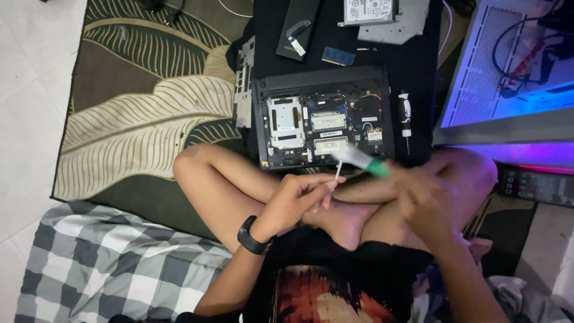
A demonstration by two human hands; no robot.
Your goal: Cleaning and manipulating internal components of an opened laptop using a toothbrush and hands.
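While you sit cross-legged, your left hand [293, 200] pinches a thin white stick [338, 172] between thumb and fingers, a black wristband [250, 237] on that wrist. Your right hand [427, 200], blurred, is closed around a green-and-white tool [362, 160] whose tip points toward the stick. Just beyond your knees lies an opened laptop [323, 116], bottom cover off, boards showing. Beside its right edge rests a small screwdriver [405, 116]. Farther off lie a blue memory module [338, 57] and a hard drive [368, 11].
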